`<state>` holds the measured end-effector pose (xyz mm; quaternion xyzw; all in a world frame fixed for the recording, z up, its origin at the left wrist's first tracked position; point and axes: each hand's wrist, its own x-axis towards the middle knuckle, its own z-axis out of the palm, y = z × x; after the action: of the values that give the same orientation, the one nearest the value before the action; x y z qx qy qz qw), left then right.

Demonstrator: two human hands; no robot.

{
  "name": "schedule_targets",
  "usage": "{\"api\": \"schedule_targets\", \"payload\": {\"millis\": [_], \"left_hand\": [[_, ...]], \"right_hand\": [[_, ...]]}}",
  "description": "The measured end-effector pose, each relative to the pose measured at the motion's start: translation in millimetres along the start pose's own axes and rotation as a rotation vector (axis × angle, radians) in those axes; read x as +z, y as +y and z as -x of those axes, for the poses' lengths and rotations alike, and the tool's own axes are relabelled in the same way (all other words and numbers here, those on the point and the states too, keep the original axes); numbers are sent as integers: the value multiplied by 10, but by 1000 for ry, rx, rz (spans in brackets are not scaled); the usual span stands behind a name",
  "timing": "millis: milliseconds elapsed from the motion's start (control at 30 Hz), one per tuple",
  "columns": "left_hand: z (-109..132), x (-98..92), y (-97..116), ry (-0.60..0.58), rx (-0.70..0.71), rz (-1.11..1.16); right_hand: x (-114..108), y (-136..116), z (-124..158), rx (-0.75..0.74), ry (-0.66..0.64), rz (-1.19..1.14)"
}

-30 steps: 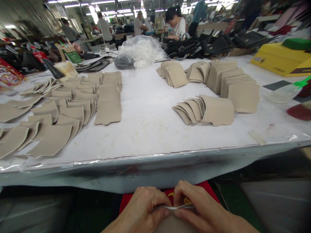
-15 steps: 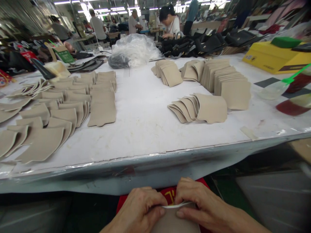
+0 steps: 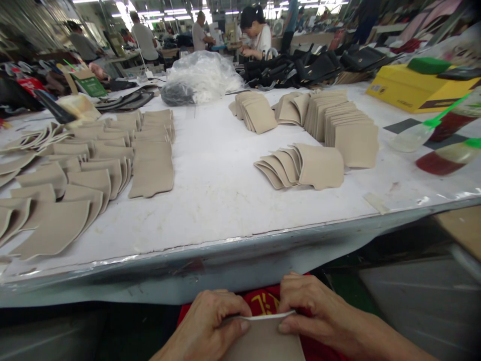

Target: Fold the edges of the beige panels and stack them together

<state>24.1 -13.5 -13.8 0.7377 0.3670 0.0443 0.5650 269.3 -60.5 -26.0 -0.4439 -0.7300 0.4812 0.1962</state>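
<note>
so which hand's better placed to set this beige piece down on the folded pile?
Probably the right hand: it pinches the beige piece at its right end, and the folded pile lies right of centre on the table. The left hand holds the far end.

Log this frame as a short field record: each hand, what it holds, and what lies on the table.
left hand: pinches top edge of beige piece, grip closed
right hand: pinches the same edge, grip closed
held piece: below table edge, over red cloth
table: white; flat beige pieces left, folded stacks right
far side: plastic bag, yellow box
</note>
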Motion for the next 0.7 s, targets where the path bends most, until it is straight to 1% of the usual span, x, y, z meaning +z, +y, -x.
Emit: {"api": "schedule_targets", "payload": {"millis": [200, 333, 433, 600, 700], "left_hand": [[1, -12, -8, -5, -49, -32], [-38, -19, 96, -24, -90, -124], [-82, 7, 169, -22, -112, -113], [-147, 66, 141, 30, -108, -42], [-154, 68, 112, 29, -137, -33]], "right_hand": [[-24, -16, -8, 11, -17, -16], [-10, -30, -18, -2, -13, 21], [17, -23, -11, -9, -9, 42], [36, 34, 37, 64, -8, -16], [15, 72, 56, 111, -29, -46]]}}
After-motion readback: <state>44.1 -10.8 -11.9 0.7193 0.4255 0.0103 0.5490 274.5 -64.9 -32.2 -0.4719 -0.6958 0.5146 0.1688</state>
